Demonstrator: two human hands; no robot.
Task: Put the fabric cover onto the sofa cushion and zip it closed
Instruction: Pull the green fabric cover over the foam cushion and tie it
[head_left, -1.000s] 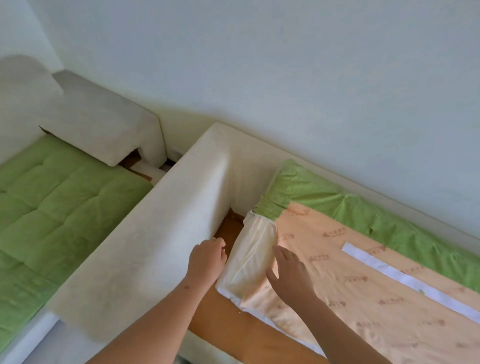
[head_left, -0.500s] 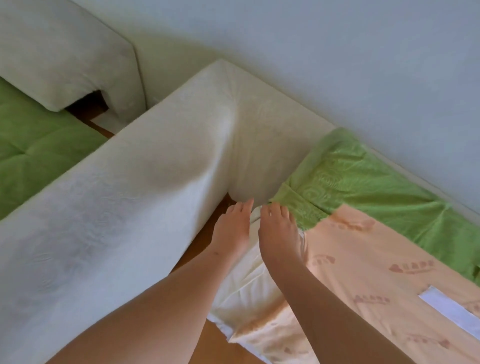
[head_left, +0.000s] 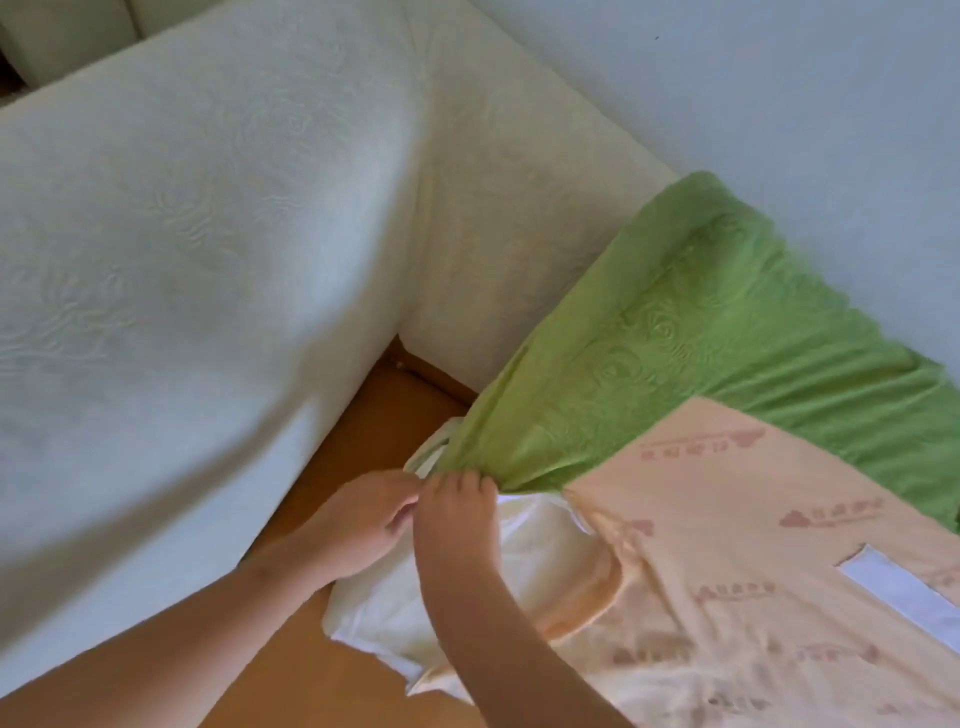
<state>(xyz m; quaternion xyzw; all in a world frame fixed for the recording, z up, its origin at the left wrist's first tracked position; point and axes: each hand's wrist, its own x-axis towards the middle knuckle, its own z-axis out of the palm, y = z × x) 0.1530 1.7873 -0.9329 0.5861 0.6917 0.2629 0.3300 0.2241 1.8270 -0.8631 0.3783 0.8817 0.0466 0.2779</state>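
Roughly halfway: cover (head_left: 649, 338) is over the cushion's (head_left: 524, 556) far part; the near white corner is bare, lying on the sofa base (head_left: 363, 415). Fingers of L hand (head_left: 363, 525) & R hand (head_left: 457, 519) pinch the cover's bunched edge. To do: pull over corner, zip (zip not visible).

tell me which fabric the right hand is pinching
The green textured fabric, bunched at the right hand; the peach printed fabric and white cushion lie slack.
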